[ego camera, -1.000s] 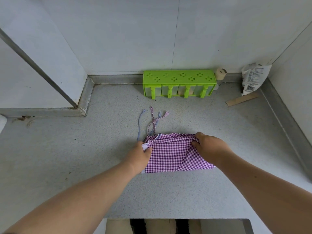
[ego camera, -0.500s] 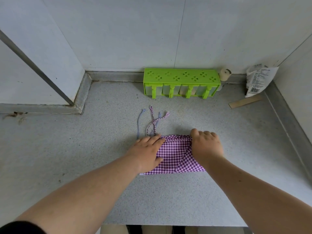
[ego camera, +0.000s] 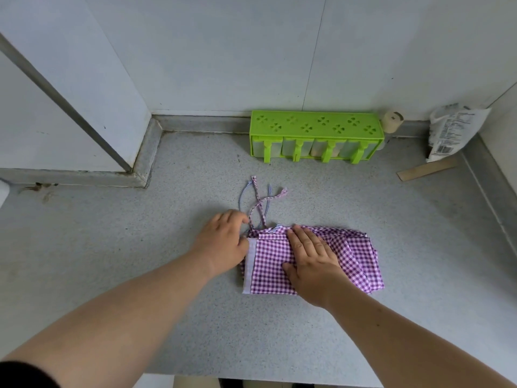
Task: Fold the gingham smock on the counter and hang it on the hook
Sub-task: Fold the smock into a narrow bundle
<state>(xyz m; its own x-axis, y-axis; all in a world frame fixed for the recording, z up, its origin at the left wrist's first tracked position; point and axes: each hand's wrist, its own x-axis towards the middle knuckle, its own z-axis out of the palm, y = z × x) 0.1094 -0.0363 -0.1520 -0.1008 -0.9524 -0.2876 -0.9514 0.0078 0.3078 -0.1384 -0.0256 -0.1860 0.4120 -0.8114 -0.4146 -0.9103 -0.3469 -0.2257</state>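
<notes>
Purple-and-white gingham cloth smock (ego camera: 313,259): folded compact on speckled grey worktop (ego camera: 140,247). Right hand (ego camera: 313,261) flat, pressing it; left hand (ego camera: 223,245) curled at its edge, grasp unclear. Hanging outstanding; no hook visible.

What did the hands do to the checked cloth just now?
The right hand slid from the gingham smock's right end to its middle and lies flat there. The left hand came off the top to the left edge. The green rack and ties stayed.
</notes>
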